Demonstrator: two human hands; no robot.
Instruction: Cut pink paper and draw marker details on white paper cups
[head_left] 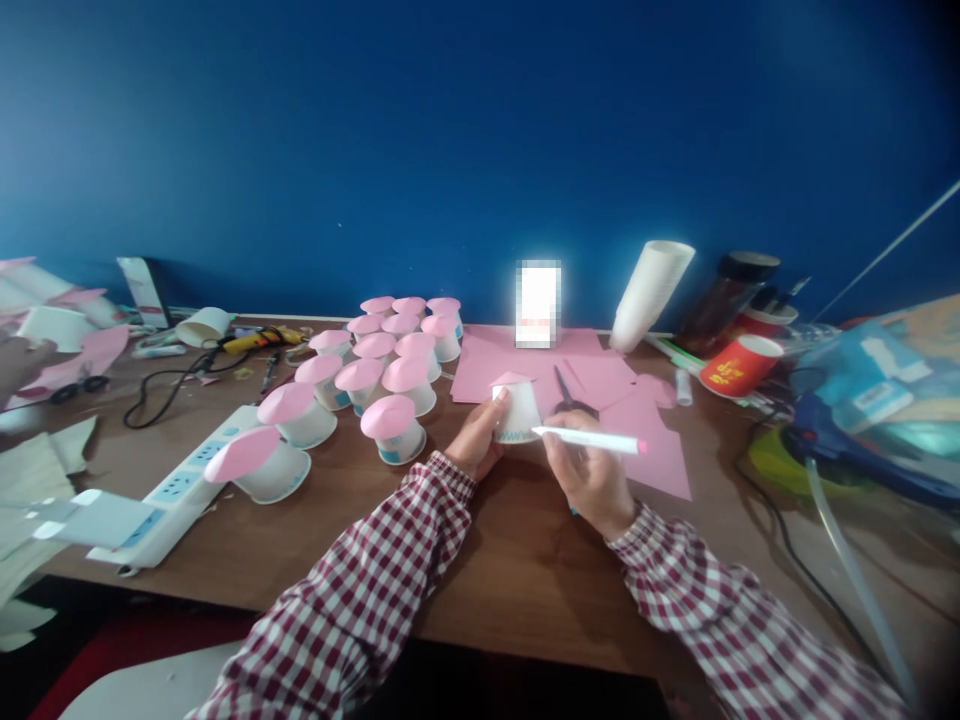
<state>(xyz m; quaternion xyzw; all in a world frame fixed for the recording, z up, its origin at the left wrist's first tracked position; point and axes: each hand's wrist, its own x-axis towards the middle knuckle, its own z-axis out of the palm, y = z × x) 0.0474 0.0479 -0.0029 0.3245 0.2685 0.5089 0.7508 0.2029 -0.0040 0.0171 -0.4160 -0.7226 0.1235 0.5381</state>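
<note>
My left hand [480,437] is closed around the side of a white paper cup [517,408], held upside down over the table. A pink paper cone caps the cup, and a teal zigzag line runs along its lower rim. Between the fingers of my right hand [592,478] is a white marker pen [592,440] with a pink end. The pen's left tip is at the cup's lower right edge. Behind my right hand lie dark-handled scissors [574,395], partly hidden, on sheets of pink paper [480,365].
To the left stand several upturned cups with pink paper tops [388,418]. A white power strip [176,490] and a yellow-handled tool [259,342] lie farther left. At the right are a leaning stack of cups [652,295], a red cup [742,365] and a blue-handled glue gun [832,435].
</note>
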